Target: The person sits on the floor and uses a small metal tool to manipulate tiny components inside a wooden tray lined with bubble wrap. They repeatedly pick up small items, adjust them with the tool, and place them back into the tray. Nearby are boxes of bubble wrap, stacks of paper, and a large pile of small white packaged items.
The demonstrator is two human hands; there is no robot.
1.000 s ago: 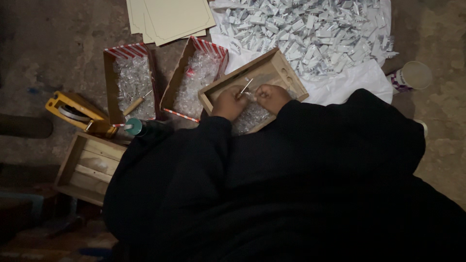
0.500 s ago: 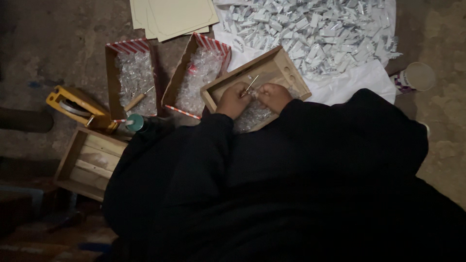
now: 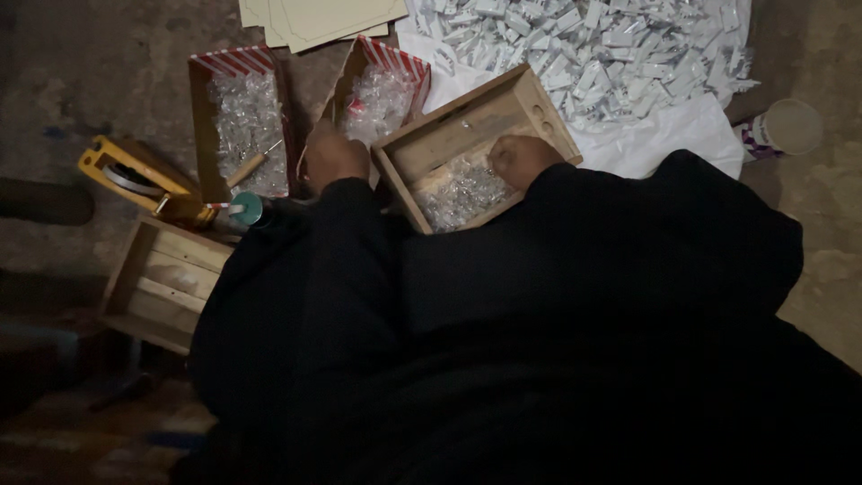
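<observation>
A wooden tray (image 3: 467,126) lies tilted in front of me, with small clear wrapped pieces (image 3: 458,190) heaped in its near half. My right hand (image 3: 521,160) rests curled inside this tray on top of those pieces; its fingers are hidden. My left hand (image 3: 334,154) is apart from the tray, at the near end of a red-striped carton (image 3: 388,65) full of the same clear pieces. Its fingers are bent downward and what they hold is hidden. My dark sleeves and lap cover the lower part of the view.
A second red-striped carton (image 3: 235,99) holds clear pieces and a wooden-handled tool (image 3: 251,165). A yellow tape dispenser (image 3: 121,175) and an empty wooden tray (image 3: 162,283) lie left. A heap of white packets (image 3: 611,49) on white sheet, cardboard sheets (image 3: 314,16) and a cup (image 3: 792,126) lie beyond.
Both hands were together inside the wooden tray around a thin stick. My left hand has since moved left to the striped carton; my right hand stays in the tray.
</observation>
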